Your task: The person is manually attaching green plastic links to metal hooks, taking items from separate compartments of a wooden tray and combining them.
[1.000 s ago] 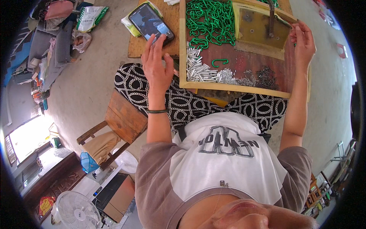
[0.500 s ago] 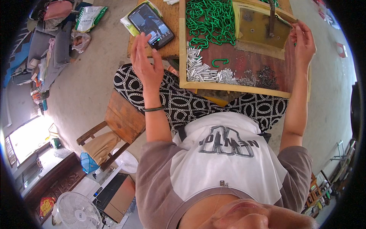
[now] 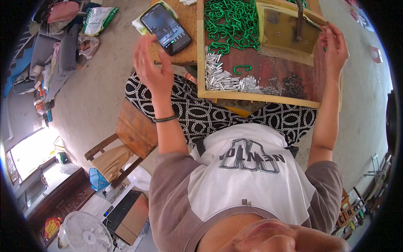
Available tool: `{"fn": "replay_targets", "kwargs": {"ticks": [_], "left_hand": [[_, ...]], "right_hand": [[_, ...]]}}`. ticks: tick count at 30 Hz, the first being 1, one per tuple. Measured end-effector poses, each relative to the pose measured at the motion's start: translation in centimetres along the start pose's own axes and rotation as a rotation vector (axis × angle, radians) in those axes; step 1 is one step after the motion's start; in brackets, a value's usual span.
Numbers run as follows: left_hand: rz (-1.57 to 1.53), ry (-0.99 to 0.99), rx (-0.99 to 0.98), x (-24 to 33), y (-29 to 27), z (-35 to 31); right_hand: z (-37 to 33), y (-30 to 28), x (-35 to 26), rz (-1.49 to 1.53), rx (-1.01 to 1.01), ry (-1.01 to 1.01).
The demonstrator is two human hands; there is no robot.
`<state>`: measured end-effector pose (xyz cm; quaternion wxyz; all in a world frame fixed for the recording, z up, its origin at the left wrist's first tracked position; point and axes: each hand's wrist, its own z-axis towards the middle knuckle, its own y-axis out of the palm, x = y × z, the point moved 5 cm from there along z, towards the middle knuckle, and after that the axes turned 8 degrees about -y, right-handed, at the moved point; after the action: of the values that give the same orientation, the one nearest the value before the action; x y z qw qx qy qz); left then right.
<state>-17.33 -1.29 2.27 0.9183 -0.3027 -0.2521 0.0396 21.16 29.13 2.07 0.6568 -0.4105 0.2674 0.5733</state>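
My left hand (image 3: 153, 63) is open, fingers apart, at the lower left edge of a dark smartphone (image 3: 167, 30) with its screen lit. The phone leans on a white and green packet (image 3: 137, 25) on the wooden table. My right hand (image 3: 336, 45) is bent with its fingers closed at the right rim of a wooden-framed tray (image 3: 260, 97). A bit of green shows under its fingertips; what it belongs to is hidden. In the tray lie a heap of green hooks (image 3: 233, 25), one separate green hook (image 3: 242, 68), silver metal pins (image 3: 220, 74) and small dark pieces (image 3: 294, 86).
A metal plate with a rusty upright rod (image 3: 299, 21) stands in the tray's far right. Behind my left arm is a wooden chair (image 3: 133, 126) with a tan cloth. A white fan (image 3: 87, 233) stands at the lower left. Bags and clothes (image 3: 63, 46) lie at the far left.
My left hand has drawn back a little to the left, away from the phone's screen. The picture on the screen has changed, now blurred and dimmer. My right hand has hardly moved.
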Motion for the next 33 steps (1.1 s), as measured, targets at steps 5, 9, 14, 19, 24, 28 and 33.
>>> {"fn": "replay_targets", "kwargs": {"ticks": [5,9,14,19,24,28,33], "left_hand": [[-0.079,-0.044,-0.17,0.7,1.2,-3.0],[-0.083,-0.043,-0.2,1.5,1.7,-3.7],[-0.075,-0.029,-0.241,1.9,2.2,-3.4],[-0.018,-0.014,-0.276,1.9,2.6,-3.6],[-0.036,-0.015,-0.213,2.1,2.3,-3.5],[-0.06,-0.016,-0.118,1.7,1.5,-3.3],[-0.041,-0.016,0.051,0.5,0.4,-3.1]], "right_hand": [[-0.1,0.0,0.0,0.013,0.041,0.043],[0.1,-0.2,0.6,0.034,0.021,0.045],[0.2,-0.2,0.4,-0.012,0.015,0.037],[0.0,0.1,0.1,-0.001,0.017,0.027],[-0.1,0.1,-0.5,-0.054,0.014,0.025],[0.0,0.1,-0.2,-0.035,0.005,-0.013],[0.1,0.0,-0.1,-0.041,-0.003,-0.021]]}}
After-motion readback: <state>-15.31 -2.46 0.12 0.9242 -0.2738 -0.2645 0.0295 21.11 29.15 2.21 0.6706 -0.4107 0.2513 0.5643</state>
